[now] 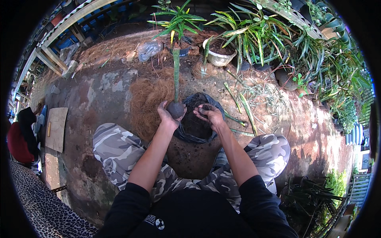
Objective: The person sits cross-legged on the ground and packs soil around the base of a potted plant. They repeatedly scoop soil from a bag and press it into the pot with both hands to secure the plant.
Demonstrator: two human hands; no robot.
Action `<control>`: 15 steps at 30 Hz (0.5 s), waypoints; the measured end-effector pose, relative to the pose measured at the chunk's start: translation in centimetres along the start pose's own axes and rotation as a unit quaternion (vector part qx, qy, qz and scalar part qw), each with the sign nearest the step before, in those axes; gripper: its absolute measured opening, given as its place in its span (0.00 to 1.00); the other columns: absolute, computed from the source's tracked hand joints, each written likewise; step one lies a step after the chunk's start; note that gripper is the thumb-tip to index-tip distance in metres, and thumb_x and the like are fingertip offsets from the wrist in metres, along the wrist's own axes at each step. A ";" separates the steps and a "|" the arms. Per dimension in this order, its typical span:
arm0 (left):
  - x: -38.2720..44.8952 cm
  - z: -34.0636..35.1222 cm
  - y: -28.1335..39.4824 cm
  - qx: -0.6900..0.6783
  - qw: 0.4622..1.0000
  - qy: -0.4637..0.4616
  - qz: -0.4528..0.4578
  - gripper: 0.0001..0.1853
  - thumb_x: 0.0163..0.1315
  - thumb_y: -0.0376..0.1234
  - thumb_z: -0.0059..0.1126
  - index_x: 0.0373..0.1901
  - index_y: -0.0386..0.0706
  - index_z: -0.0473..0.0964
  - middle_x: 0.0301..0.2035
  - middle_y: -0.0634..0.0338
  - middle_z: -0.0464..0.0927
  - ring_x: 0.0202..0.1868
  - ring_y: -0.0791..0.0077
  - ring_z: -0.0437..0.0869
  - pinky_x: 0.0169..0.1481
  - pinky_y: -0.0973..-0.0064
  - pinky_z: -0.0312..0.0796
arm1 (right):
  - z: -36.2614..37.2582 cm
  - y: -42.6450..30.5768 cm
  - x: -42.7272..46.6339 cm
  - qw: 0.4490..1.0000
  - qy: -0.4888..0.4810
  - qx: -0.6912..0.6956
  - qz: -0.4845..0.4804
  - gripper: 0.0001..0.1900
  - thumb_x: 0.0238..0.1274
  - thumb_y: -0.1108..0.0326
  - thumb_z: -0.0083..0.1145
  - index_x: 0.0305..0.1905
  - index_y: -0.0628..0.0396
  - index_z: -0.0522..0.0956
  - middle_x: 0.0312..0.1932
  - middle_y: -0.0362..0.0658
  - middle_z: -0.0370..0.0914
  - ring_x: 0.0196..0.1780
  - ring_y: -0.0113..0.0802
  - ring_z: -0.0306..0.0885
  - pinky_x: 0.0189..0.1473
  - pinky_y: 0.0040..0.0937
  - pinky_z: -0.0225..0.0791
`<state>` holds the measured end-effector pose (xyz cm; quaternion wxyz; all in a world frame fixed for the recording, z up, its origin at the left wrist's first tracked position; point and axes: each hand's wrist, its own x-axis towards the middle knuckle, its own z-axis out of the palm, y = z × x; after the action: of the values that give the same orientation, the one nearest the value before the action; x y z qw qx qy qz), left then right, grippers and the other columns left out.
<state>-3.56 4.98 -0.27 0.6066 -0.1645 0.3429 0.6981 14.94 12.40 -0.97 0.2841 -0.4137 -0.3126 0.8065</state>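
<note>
My left hand (170,117) cups a dark, rounded ball of soil (175,109) from below. A tall green snake plant leaf (176,74) stands upright out of that ball. Beside it, my right hand (209,114) hovers over a black plastic bag (193,139) of dark soil (198,126), fingers curled and smeared with dirt. Whether any soil is inside those fingers cannot be made out. Brown coconut fibre (148,101) lies in a loose heap left of the bag. To the right are several cut green leaves (248,111) on the ground.
A white pot (221,58) and other potted plants line the far side. Near them sit a clear plastic bag (149,50) and a small fibre-wrapped plant (204,70). At left, a board (56,129) lies by a person in red and black (22,139).
</note>
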 end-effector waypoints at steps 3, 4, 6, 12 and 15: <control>-0.1 0.0 0.0 0.002 1.000 0.004 0.000 0.30 0.63 0.51 0.40 0.42 0.30 0.74 0.37 0.46 0.80 0.41 0.53 0.83 0.52 0.60 0.77 | 0.0 0.0 -0.2 0.999 -0.010 -0.017 0.032 0.09 0.67 0.77 0.54 0.50 0.63 0.74 0.44 0.53 0.82 0.47 0.44 0.84 0.50 0.38 0.82; -0.1 0.0 0.0 0.001 1.000 0.005 0.000 0.30 0.63 0.51 0.40 0.42 0.30 0.74 0.37 0.46 0.80 0.41 0.53 0.83 0.52 0.60 0.77 | 0.0 0.0 -0.2 0.998 -0.005 -0.030 0.051 0.09 0.68 0.76 0.54 0.51 0.62 0.74 0.44 0.53 0.82 0.47 0.44 0.84 0.50 0.37 0.82; -0.1 0.0 0.0 0.000 1.000 0.003 -0.002 0.30 0.63 0.51 0.39 0.41 0.30 0.74 0.37 0.46 0.80 0.41 0.53 0.83 0.52 0.60 0.77 | -0.2 0.0 -0.2 0.996 0.004 -0.061 0.067 0.09 0.68 0.76 0.54 0.51 0.63 0.74 0.44 0.53 0.82 0.46 0.43 0.84 0.49 0.36 0.82; 0.1 -0.1 0.0 0.005 1.000 0.006 0.003 0.30 0.64 0.52 0.38 0.41 0.30 0.74 0.37 0.45 0.81 0.41 0.53 0.83 0.52 0.60 0.77 | -0.6 0.8 0.5 0.997 -0.028 -0.058 0.044 0.10 0.66 0.78 0.55 0.50 0.67 0.74 0.41 0.52 0.82 0.40 0.40 0.84 0.43 0.33 0.82; 0.1 0.0 0.0 0.005 1.000 0.010 0.006 0.30 0.64 0.51 0.38 0.42 0.30 0.75 0.38 0.45 0.81 0.41 0.53 0.83 0.52 0.60 0.77 | -0.9 0.8 0.8 0.994 -0.049 -0.087 0.031 0.09 0.66 0.78 0.55 0.49 0.67 0.75 0.40 0.51 0.82 0.39 0.39 0.84 0.42 0.32 0.82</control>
<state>-3.59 5.06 -0.39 0.5997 -0.1665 0.3534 0.6984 15.13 12.65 -2.33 0.2059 -0.4062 -0.3823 0.8040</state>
